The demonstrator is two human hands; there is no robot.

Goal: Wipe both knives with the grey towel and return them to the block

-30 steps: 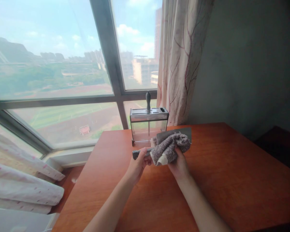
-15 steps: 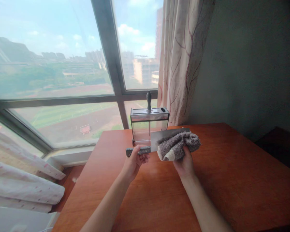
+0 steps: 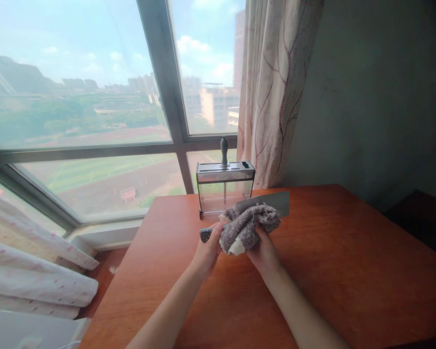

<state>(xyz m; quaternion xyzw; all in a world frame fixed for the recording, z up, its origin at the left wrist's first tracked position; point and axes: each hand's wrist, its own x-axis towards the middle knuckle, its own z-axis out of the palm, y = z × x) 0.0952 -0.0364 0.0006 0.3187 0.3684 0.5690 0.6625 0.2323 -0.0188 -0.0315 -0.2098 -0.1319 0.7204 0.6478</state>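
Observation:
My left hand is closed around the dark handle of a cleaver, whose broad grey blade points to the right above the table. In my right hand is a bunched grey-brown towel with a pale edge. The towel lies over the near part of the blade and reaches the handle end, hiding some of my left fingers. The blade's far right end shows bare past the towel. Just behind stands a clear-sided knife block with a metal top and a dark-handled tool upright in it.
The brown wooden table spreads under my arms. Beyond its back edge are a large window and a patterned curtain. Another curtain hangs low at the left, and a dark wall stands at the right.
My right hand has slid the towel left along the blade toward the handle, baring the blade's right end. My left hand and the cleaver have shifted slightly right.

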